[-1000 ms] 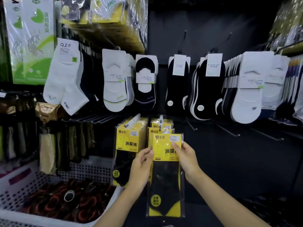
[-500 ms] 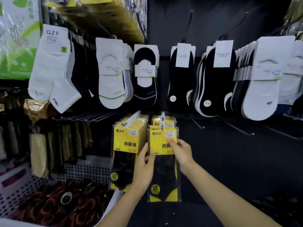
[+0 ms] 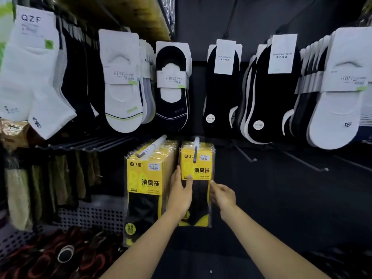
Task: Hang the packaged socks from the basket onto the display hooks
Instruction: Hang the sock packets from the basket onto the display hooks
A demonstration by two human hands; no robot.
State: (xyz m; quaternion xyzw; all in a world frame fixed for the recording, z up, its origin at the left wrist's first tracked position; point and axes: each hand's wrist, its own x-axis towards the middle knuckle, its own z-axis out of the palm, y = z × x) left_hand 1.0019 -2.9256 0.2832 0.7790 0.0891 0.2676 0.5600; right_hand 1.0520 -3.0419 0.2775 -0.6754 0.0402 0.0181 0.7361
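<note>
The biggest thing is the row of white and black socks (image 3: 221, 87) hanging above the yellow pack (image 3: 196, 170). They fill the wall so shoppers can see each kind.

Next in size is the white basket (image 3: 90, 216), down low and well to the left of the yellow pack. It has holes in its wall and dark red and black things lie in it. It sits near so more packs are easy to reach.

Just left of the yellow pack hangs a thick stack of the same packs (image 3: 145, 178). Like goes with like here.

The yellow pack is the one that matters now. It is already on its hook (image 3: 195, 152), at the front of a small bunch of the same kind. The hook's white tip pokes out above the pack's top, so I think the hole has gone over it. It may only need a push back and a little straightening.

The left hand (image 3: 180, 194) is at the pack's left edge. Its fingers run straight up the side and its thumb lies across the front, so it nips the pack to keep it from swinging.

The right hand (image 3: 222, 195) is at the pack's right edge. Its fingers are loosely curled with the tips at the plastic. I cannot tell if they nip it or only touch.

Bare hooks (image 3: 245, 156) stick out to the right of the pack, waiting for more.
</note>
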